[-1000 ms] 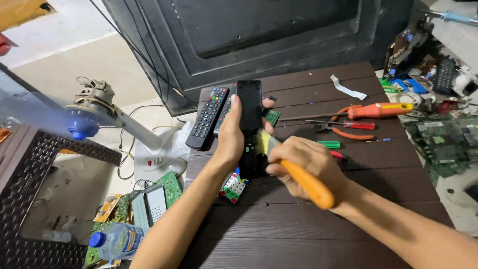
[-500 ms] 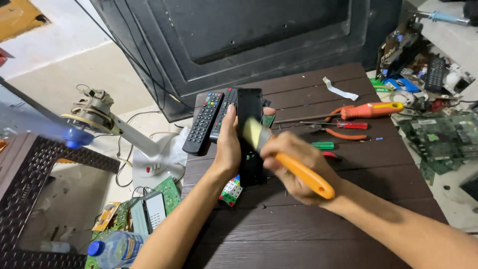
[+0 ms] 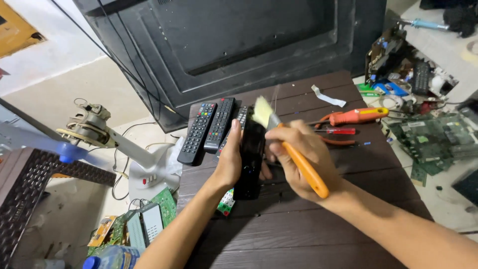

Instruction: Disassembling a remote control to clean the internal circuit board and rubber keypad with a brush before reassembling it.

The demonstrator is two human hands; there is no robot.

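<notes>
Gripping the black remote (image 3: pixel 250 159) on edge, our left hand (image 3: pixel 230 162) curls its fingers round it. Our right hand (image 3: pixel 303 159), fingers closed on the orange-handled brush (image 3: pixel 291 144), has swept its bristles from mid-remote to the far end, toward the table's (image 3: pixel 308 234) far edge.

A single head-worn camera looks steeply down and forward from close above the dark brown slatted wooden table (image 3: pixel 308 239). Both forearms enter from the bottom edge. It faces the large black television back panel (image 3: pixel 239 45) leaning beyond the table's far edge.

Screen: large black television (image 3: pixel 224 45), back panel toward me, standing behind my table. Bottle (image 3: pixel 112 257), clear plastic, blue cap, lower left floor. No labels legible.
</notes>
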